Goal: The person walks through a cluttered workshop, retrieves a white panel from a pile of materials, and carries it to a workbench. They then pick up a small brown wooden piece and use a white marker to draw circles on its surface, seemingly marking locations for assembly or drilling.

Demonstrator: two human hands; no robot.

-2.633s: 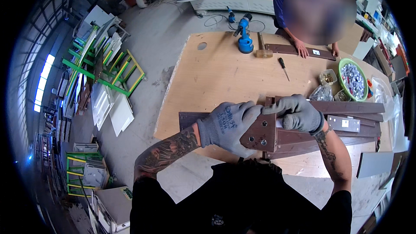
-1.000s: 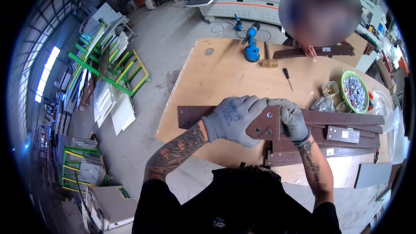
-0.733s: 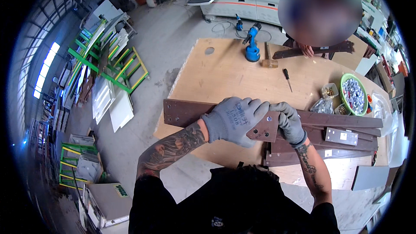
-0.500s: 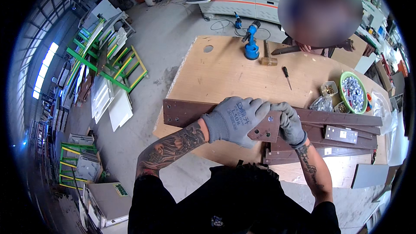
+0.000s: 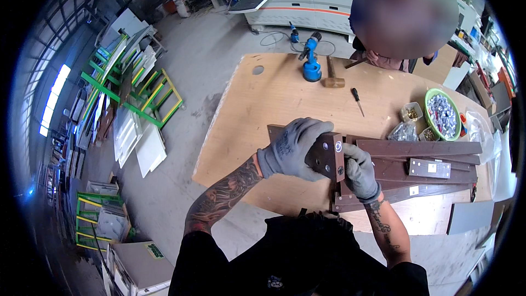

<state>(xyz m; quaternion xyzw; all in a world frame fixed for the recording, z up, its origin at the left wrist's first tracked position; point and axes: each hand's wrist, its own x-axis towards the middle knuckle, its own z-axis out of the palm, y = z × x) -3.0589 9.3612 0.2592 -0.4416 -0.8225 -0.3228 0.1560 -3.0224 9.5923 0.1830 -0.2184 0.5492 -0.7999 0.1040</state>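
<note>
1. At frame centre, a brown board [image 5: 327, 158] is being clasped by the left hand [image 5: 296, 149].
2. Its right end is being met by the right hand [image 5: 359, 173], fingers curled; its grip cannot be told.
3. At right, boards [image 5: 416, 148] are being supported by the table [image 5: 274, 90].

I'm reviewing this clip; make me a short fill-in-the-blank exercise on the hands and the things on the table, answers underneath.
1. The left hand grips a dark ____ board.
2. The right hand wears a ____ glove.
3. Going left to right, the screwdriver lies ____ the mallet and the bowl.
4. The bowl full of small parts is ____.

Missing words: brown; grey; between; green.
</note>
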